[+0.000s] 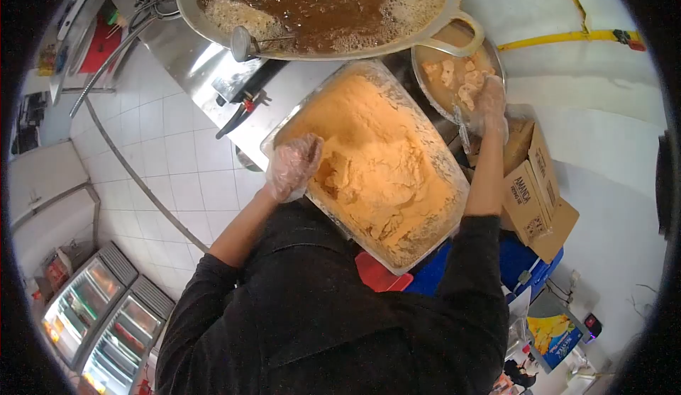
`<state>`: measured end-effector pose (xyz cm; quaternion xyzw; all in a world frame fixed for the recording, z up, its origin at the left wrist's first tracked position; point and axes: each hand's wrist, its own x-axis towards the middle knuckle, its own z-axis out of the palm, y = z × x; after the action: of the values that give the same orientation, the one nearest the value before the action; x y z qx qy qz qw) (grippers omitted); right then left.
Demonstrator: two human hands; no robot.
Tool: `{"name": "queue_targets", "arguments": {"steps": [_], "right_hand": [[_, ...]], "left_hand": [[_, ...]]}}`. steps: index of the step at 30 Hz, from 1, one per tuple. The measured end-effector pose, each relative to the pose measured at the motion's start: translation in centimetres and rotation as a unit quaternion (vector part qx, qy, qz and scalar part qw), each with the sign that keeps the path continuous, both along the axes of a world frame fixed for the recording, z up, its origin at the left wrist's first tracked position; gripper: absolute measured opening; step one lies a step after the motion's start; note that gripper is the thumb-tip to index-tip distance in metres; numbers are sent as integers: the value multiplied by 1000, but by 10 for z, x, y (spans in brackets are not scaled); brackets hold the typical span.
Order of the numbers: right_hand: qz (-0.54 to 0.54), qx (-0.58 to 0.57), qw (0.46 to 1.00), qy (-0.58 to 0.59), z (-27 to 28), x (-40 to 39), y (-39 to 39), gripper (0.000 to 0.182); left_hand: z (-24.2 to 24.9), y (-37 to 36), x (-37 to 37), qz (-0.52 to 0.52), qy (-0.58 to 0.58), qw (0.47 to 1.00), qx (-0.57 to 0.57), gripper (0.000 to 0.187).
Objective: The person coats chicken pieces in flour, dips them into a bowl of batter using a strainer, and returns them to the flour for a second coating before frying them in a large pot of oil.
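Note:
A rectangular tub (454, 214) of orange-tinted flour stands in front of me, clumped in its middle and lower part. My left hand (292, 167), in a clear plastic glove, is at the tub's left edge with its fingers curled in; what they hold, if anything, is hidden. My right hand (489, 108), gloved too, reaches over the right rim of a round metal bowl (423, 83). Pale battered pieces (454, 72) lie in liquid in that bowl, beside my right fingers, whose tips are hard to make out.
A large pan (186, 1) of bubbling brown oil spans the top, its handle (472, 33) overhanging the bowl. A thermometer (242, 42) sits at its rim. Right of the tub is an open cardboard box (528, 196). Glass-fronted coolers (85, 299) stand lower left.

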<state>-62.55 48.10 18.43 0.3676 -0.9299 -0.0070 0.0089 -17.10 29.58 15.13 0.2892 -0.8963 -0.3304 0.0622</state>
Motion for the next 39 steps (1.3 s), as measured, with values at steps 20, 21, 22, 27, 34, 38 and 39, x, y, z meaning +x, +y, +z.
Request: {"name": "queue_targets", "arguments": {"steps": [20, 21, 22, 27, 34, 38, 39], "right_hand": [[224, 163, 900, -337, -90, 316, 159, 41], [322, 333, 868, -180, -52, 304, 163, 44], [305, 386, 849, -193, -33, 294, 167, 41], [157, 385, 859, -300, 11, 268, 82, 31], [133, 88, 961, -226, -56, 259, 26, 40], [187, 49, 959, -207, -52, 270, 108, 44], [211, 75, 957, -185, -44, 272, 126, 43]], "left_hand": [[-38, 2, -1, 22, -68, 987, -145, 33], [-40, 0, -1, 23, -48, 988, -144, 33], [-41, 2, 1, 23, -29, 989, -140, 32], [-38, 6, 0, 30, -19, 993, -111, 30], [-35, 4, 3, 17, -36, 991, -126, 24], [-38, 5, 2, 27, -1, 993, -113, 23], [-37, 5, 3, 23, 4, 994, -105, 23]]}}
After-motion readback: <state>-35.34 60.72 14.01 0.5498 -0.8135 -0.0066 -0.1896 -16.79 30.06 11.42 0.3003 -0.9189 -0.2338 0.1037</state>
